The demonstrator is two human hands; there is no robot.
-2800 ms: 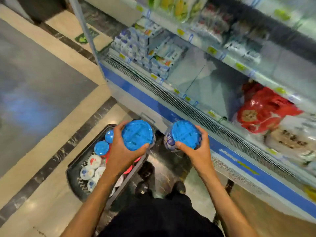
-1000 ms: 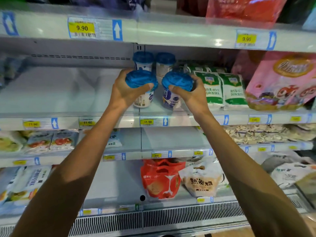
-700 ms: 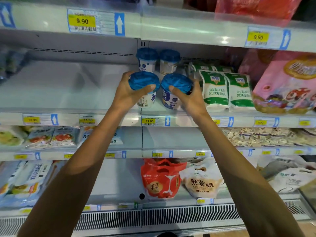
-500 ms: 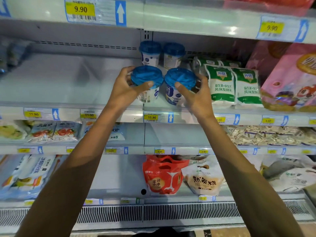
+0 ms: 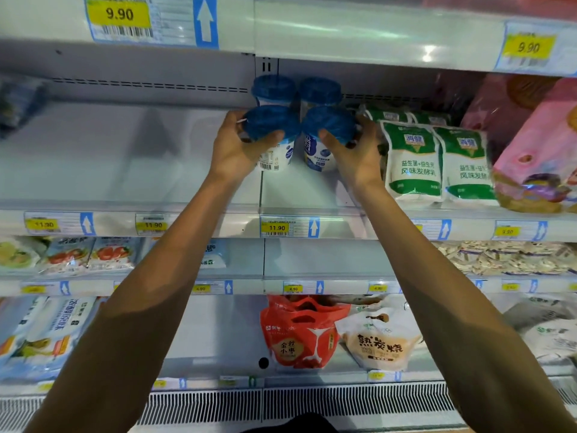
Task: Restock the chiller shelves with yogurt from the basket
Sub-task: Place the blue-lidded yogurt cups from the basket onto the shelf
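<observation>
Blue plastic lids up top! Above and left of the yellow 11.90 price tag (image 5: pixel 277 228), the left hand (image 5: pixel 237 148) grips a white yogurt cup with a blue lid (image 5: pixel 271 126). Its thumb lies across the lid's front, and the fingers curl round behind, mostly hidden. Straight above the tag, a second blue-lidded white yogurt cup (image 5: pixel 327 123) sits lid to lid with the first. The right hand (image 5: pixel 356 151) clamps it, thumb in front, fingers wrapped round the far side. Whether either base touches the white chiller shelf (image 5: pixel 156 170), I can't tell. Behind them sit two more blue-lidded cups (image 5: pixel 274 89), bodies largely hidden. Up and right of the tag stand green-and-white pouches (image 5: pixel 413 160), then a pink bag (image 5: pixel 537 157), cut off at the frame edge.
</observation>
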